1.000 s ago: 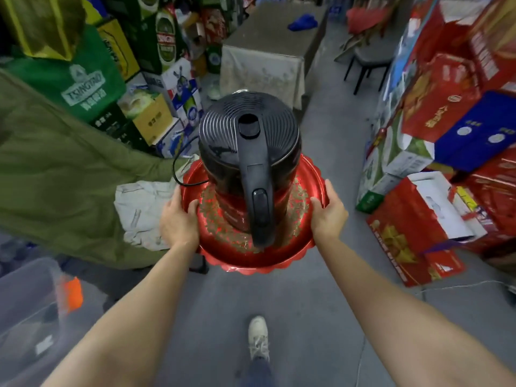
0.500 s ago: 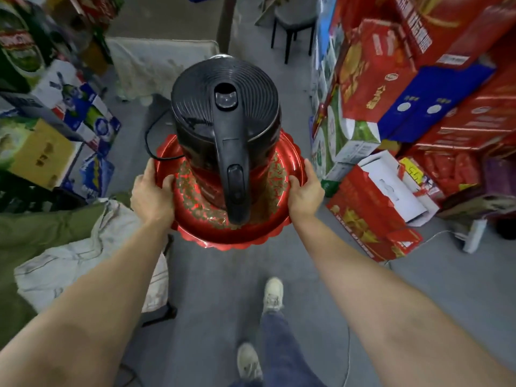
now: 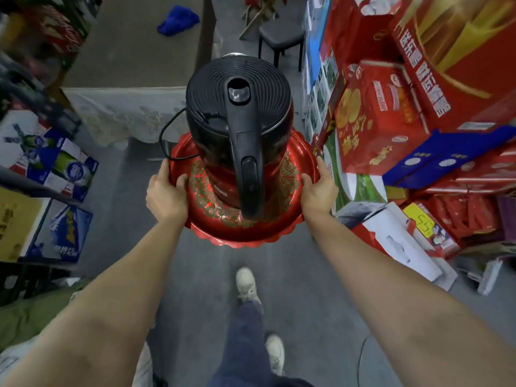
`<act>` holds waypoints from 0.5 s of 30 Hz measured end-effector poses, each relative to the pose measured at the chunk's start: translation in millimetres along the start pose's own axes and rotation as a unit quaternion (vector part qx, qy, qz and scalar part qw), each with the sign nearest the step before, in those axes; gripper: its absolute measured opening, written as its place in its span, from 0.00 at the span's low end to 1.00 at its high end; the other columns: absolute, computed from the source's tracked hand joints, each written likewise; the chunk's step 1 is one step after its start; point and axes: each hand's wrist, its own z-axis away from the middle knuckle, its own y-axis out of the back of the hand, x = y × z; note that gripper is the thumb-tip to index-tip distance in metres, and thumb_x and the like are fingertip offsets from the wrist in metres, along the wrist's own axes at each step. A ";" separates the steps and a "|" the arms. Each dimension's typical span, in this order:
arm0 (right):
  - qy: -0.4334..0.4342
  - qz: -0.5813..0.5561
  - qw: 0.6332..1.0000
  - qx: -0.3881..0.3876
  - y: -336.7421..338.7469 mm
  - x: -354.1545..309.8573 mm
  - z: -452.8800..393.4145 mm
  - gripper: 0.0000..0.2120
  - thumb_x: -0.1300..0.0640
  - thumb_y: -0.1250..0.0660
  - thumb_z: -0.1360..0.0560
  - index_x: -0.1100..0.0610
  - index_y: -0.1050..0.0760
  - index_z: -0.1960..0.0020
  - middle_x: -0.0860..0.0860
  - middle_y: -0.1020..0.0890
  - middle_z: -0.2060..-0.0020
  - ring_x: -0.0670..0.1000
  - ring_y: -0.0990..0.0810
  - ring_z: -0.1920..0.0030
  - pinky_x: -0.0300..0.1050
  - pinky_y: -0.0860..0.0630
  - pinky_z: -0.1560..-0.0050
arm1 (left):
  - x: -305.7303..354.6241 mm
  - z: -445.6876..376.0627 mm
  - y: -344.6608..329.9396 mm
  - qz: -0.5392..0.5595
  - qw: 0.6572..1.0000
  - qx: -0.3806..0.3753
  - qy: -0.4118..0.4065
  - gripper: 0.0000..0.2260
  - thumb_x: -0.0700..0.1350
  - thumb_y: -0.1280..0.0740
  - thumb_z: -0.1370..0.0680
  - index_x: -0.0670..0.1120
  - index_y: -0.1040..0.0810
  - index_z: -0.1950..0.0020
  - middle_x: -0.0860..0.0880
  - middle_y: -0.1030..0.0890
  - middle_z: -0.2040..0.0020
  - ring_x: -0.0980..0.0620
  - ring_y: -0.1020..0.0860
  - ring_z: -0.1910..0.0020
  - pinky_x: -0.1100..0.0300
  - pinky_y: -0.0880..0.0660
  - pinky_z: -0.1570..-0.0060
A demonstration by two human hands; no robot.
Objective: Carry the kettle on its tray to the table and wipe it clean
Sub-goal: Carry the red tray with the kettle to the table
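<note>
Presently, both hands grip the tray by its rim. Left hand (image 3: 166, 195), centre left of the frame: thumb hooked over the rim onto the inner surface, remaining fingers curled beneath, out of sight. Right hand (image 3: 318, 191), centre right: thumb likewise on the inner rim, fingers wrapped under the edge. Tray (image 3: 240, 236), red with a scalloped edge and gold pattern, held level at mid-frame above the floor. Kettle (image 3: 238, 115) stands upright on the tray, black ribbed lid uppermost, handle toward the viewer. Cord (image 3: 167, 129) loops off the kettle's left side onto the tray. Table (image 3: 131, 51) lies at upper left, beyond the tray; a blue cloth (image 3: 178, 19) rests on it. Red cartons (image 3: 391, 107) are stacked along the right.
</note>
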 end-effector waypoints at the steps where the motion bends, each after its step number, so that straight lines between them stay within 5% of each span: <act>1: 0.002 -0.004 1.000 0.003 -8.8 -9.6 -16.6 0.26 0.60 0.33 0.22 0.55 0.33 0.25 0.54 0.20 0.35 0.55 0.21 0.39 0.33 0.32 0.42 | 10.1 -17.7 -5.6 0.000 1.000 0.001 -0.004 0.22 0.51 0.33 0.21 0.55 0.29 0.27 0.41 0.20 0.42 0.38 0.22 0.42 0.45 0.28 0.41; 6: -0.004 -0.013 1.000 0.012 -50.9 -61.5 -98.7 0.26 0.60 0.34 0.21 0.54 0.33 0.25 0.54 0.19 0.38 0.56 0.20 0.42 0.31 0.31 0.49 | 61.8 -113.0 -32.9 0.006 1.000 -0.001 -0.018 0.22 0.51 0.33 0.21 0.56 0.29 0.27 0.41 0.20 0.42 0.38 0.22 0.42 0.45 0.27 0.42; 15: -0.006 -0.025 1.000 0.007 -127.4 -141.9 -256.2 0.25 0.59 0.32 0.22 0.52 0.32 0.25 0.51 0.22 0.33 0.51 0.24 0.34 0.34 0.35 0.36 | 152.4 -268.1 -87.2 -0.007 1.000 0.013 -0.017 0.22 0.51 0.34 0.21 0.55 0.30 0.26 0.39 0.19 0.41 0.36 0.23 0.40 0.44 0.27 0.41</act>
